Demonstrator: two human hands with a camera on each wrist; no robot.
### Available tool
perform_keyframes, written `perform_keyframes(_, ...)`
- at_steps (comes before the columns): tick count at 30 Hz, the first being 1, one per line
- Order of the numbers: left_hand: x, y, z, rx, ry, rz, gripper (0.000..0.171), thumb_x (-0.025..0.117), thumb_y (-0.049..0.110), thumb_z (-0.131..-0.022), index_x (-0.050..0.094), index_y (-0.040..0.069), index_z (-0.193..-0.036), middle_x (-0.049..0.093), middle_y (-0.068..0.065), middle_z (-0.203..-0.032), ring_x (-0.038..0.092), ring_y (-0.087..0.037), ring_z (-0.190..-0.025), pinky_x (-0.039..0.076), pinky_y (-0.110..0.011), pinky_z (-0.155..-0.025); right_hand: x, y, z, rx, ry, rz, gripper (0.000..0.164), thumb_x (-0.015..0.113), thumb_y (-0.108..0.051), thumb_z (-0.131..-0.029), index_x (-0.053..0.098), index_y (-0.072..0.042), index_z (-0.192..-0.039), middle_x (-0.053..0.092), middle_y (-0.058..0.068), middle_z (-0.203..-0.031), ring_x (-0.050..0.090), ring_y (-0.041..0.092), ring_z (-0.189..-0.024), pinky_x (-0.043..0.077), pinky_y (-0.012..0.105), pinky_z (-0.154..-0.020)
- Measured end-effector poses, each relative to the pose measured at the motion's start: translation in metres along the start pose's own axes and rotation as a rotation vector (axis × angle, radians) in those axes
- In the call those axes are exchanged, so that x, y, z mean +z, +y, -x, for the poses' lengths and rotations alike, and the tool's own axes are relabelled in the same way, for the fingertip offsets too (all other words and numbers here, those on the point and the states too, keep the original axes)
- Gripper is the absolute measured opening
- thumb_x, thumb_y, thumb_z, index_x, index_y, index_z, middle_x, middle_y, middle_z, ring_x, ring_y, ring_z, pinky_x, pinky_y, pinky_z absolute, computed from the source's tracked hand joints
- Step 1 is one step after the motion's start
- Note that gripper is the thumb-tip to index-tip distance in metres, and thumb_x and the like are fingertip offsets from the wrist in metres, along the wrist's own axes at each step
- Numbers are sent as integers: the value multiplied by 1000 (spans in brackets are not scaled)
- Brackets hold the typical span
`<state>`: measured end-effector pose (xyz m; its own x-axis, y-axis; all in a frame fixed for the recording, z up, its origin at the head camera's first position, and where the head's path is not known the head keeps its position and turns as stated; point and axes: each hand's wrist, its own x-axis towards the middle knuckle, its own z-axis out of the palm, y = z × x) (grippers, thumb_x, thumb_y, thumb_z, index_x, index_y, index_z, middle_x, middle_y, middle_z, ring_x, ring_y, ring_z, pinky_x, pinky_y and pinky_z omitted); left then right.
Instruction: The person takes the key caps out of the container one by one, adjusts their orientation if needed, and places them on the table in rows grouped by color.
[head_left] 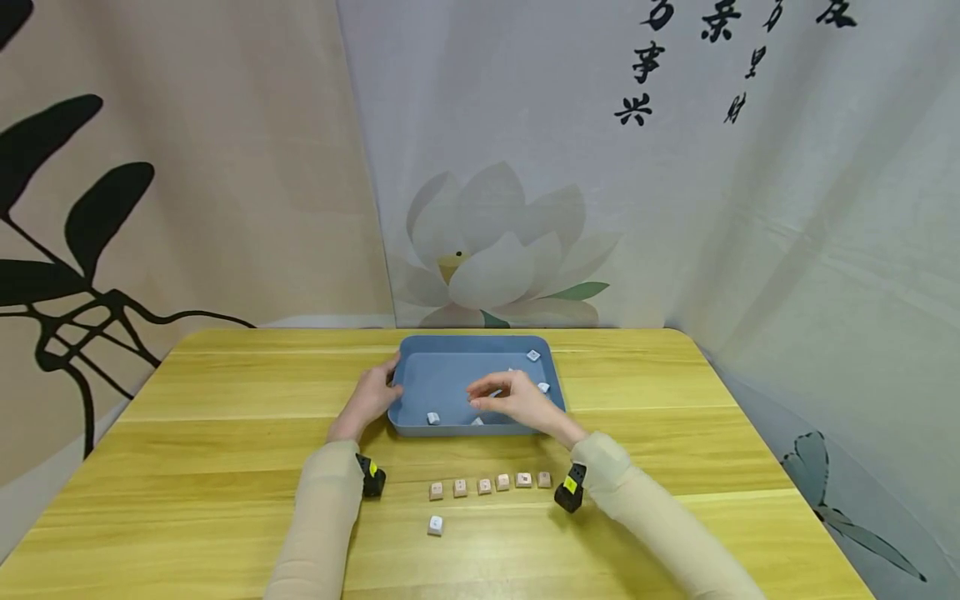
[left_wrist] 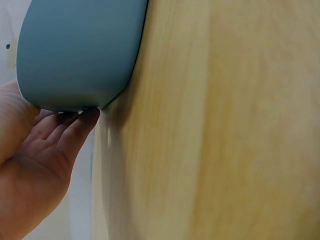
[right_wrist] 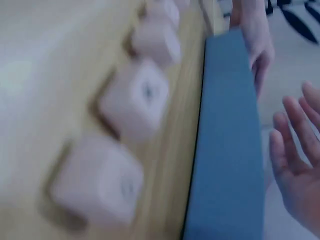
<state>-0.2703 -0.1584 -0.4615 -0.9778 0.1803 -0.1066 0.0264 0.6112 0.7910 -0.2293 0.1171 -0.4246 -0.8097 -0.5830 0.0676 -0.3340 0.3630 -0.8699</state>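
A shallow blue-grey tray (head_left: 442, 375) lies toward the back of the table. My left hand (head_left: 372, 396) grips its left end, thumb at the rim and fingers against the outer wall in the left wrist view. Over the tray's right half hovers my right hand (head_left: 517, 398), its fingers loosely bent and apart, nothing visible between them. Inside the tray are several small white keycaps, one at the front left (head_left: 432, 418) and one in the back right corner (head_left: 533, 355). The hand partly covers others.
In front of the tray, several pale keycaps (head_left: 484, 486) stand in a row on the wooden table (head_left: 637, 500). A single white keycap (head_left: 435, 525) sits nearer, below the row's left end. A printed curtain (head_left: 495, 125) hangs behind the table.
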Motion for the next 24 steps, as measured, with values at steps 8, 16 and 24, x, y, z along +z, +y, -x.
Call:
perform_keyframes(8, -1, 1, 0, 31, 14, -9, 69, 51, -2, -89, 19, 1, -150, 27, -25, -152, 55, -29, -104, 41, -24, -60, -9, 30, -13, 54, -150, 55, 31, 67, -10, -86, 67, -2, -115, 70, 15, -111, 66, 21, -98, 54, 25, -79)
perform_keyframes(16, 0, 0, 0, 41, 11, -12, 69, 50, -2, -89, 19, -1, -150, 26, -26, -152, 51, -30, -113, 42, -25, -64, -5, 41, -16, 46, -212, 103, 25, 65, 0, -85, 70, -3, -109, 71, 14, -108, 66, 22, -98, 53, 22, -81)
perform_keyframes(24, 0, -1, 1, 45, 9, -9, 68, 49, -4, -88, 18, -2, -150, 28, -27, -151, 40, -36, -134, 44, -26, -76, -1, 41, -17, 59, -182, 155, 21, 66, 0, -84, 74, -8, -102, 73, 10, -101, 67, 15, -91, 53, 20, -77)
